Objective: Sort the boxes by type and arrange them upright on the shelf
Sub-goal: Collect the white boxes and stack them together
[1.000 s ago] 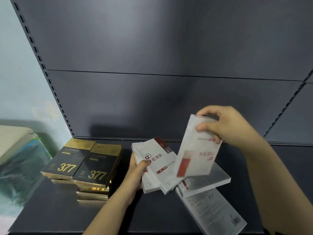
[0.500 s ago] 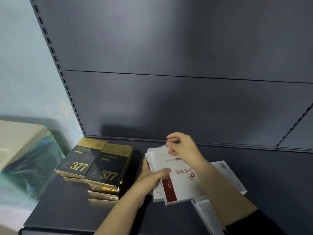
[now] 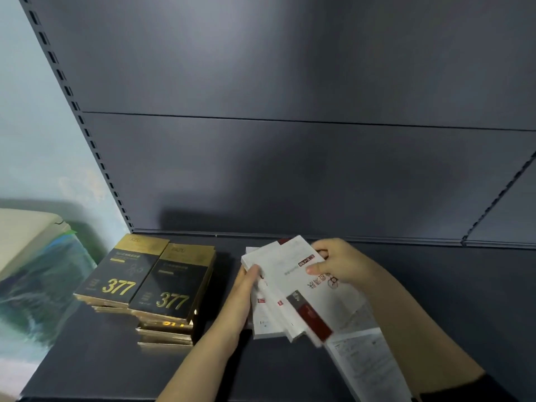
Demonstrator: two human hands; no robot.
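Several flat white boxes with red labels (image 3: 290, 288) lie fanned in a loose pile on the dark shelf (image 3: 95, 361). My left hand (image 3: 242, 297) grips the pile's left edge, thumb on top. My right hand (image 3: 339, 264) holds the far end of the topmost white box, fingers curled over its edge. Another white box (image 3: 365, 361) lies flat under my right forearm. To the left, black and gold boxes marked 377 (image 3: 148, 280) lie flat in two stacks side by side.
The shelf's dark back panel (image 3: 290, 175) rises behind the boxes, with a slotted upright (image 3: 95, 152) at the left. Beyond the shelf's left end is a pale wall and a beige and green object (image 3: 32, 265).
My right hand brought the white box down from the air onto the pile and now slides with it toward the right. My left hand stays on the pile's left edge.
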